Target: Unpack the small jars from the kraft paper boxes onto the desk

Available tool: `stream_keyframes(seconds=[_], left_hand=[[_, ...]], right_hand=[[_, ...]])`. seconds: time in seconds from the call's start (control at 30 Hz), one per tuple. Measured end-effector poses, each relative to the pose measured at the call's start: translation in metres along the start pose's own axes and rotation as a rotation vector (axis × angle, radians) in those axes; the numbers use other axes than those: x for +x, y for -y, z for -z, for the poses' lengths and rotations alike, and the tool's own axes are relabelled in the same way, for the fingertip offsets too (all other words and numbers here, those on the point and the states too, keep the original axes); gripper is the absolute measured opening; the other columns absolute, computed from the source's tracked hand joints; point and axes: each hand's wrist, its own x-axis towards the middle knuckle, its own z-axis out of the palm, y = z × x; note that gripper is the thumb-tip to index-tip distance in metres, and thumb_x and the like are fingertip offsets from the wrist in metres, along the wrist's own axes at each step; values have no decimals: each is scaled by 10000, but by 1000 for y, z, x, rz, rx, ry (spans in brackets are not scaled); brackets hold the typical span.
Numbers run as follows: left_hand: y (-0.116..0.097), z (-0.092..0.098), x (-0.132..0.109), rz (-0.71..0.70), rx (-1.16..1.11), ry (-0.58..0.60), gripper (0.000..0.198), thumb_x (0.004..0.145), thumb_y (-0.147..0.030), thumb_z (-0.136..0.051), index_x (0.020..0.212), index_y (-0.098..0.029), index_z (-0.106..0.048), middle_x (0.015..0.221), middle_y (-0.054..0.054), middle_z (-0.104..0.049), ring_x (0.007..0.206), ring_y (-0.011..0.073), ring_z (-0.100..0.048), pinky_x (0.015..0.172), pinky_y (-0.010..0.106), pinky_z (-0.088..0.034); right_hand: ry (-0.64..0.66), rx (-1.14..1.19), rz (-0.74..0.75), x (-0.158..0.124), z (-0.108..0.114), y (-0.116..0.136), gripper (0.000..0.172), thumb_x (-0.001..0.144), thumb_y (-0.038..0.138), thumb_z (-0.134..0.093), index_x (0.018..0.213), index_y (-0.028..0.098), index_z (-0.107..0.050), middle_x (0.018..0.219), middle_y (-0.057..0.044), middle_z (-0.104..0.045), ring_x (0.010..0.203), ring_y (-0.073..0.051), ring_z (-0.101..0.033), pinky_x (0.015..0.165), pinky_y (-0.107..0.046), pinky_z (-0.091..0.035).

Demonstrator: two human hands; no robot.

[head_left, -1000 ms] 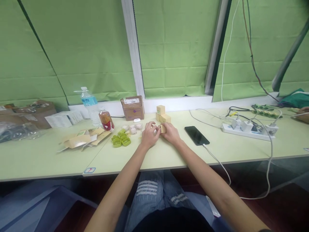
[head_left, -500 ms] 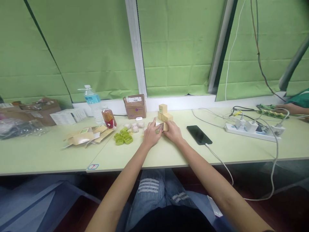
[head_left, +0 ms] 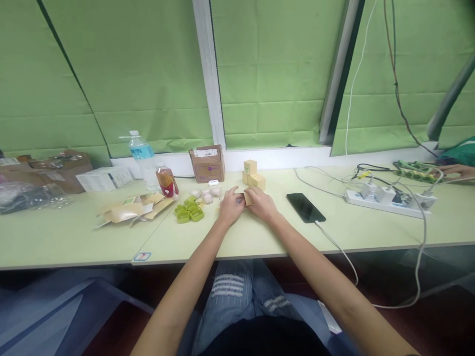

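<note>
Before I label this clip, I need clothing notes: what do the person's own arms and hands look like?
The bare left hand and bare right hand are ungloved, with no watch or bracelet visible. The left forearm and right forearm show no sleeves. A thin dark sliver at the bottom edge may be a hem.

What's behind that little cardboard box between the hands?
Farther back on the table stands a small stack of tan boxes. The held box and the right hand cover the spot directly behind it, so that's hidden.
</note>
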Motion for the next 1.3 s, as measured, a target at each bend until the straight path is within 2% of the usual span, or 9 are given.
stream_keyframes(seconds=[0.2,0.37,0.57,0.7,0.8,0.93,1.03,1.13,1.3], left_hand=[[-4,-1,3,-60,-101,-122,93,918,-208,-572,884,-206,-659,1258,113,-613,1225,280,-553,1027,455,-495],[-2,-1,6,26,-299,-199,90,967,-228,-495,983,-207,-581,1185,118,-640,1125,236,-598,832,335,-540],[2,1,7,104,-366,-233,127,991,-291,-477,969,-218,-578,1055,82,-702,1002,206,-656,847,327,-527],[2,4,9,107,-387,-211,111,957,-287,-524,915,-214,-596,1118,76,-720,1005,202,-667,872,328,-526],[3,4,11,132,-409,-183,106,944,-270,-534,866,-212,-576,1042,70,-739,968,198,-677,859,324,-524],[8,3,12,145,-368,-193,88,945,-240,-515,868,-217,-553,897,58,-726,885,205,-681,792,316,-502],[10,4,10,109,-286,-169,99,962,-247,-495,908,-223,-575,866,56,-716,838,215,-672,758,320,-485],[10,8,7,69,-195,-135,121,967,-250,-494,917,-228,-602,846,51,-707,800,218,-657,755,322,-474],[9,12,6,-50,-105,-49,144,955,-237,-504,868,-229,-619,846,52,-713,803,220,-649,772,323,-459]], right_hand=[[-48,22,-136,1,1,-9,448,899,270,-712,1314,255,-542,1330,-105,-610,1258,-279,-542,844,-377,-559],[-80,31,-230,0,4,-17,450,881,242,-701,1302,251,-540,1353,-121,-582,1260,-301,-525,865,-411,-559],[-99,-12,-292,-2,-1,-25,407,851,148,-630,1244,223,-556,1335,-158,-547,1265,-329,-484,934,-443,-529],[-145,-77,-324,-3,-8,-31,468,799,55,-586,1247,188,-555,1353,-191,-516,1312,-347,-449,1101,-557,-393],[-133,-112,-331,-4,-8,-28,545,773,47,-601,1298,177,-532,1447,-212,-454,1419,-382,-353,1159,-696,-225],[-149,-87,-186,-1,-3,-13,533,798,104,-624,1324,137,-544,1527,-219,-406,1497,-389,-268,1215,-687,-107],[-193,55,-35,2,0,3,412,889,118,-505,1291,154,-583,1438,-184,-527,1429,-306,-412,1231,-564,-241],[-164,231,60,2,-3,16,384,967,183,-440,1326,177,-576,1355,-146,-608,1291,-245,-550,1141,-420,-415],[-10,391,-23,0,-18,17,615,926,243,-593,1506,138,-414,1358,-179,-628,1205,-267,-611,1038,-402,-484]])
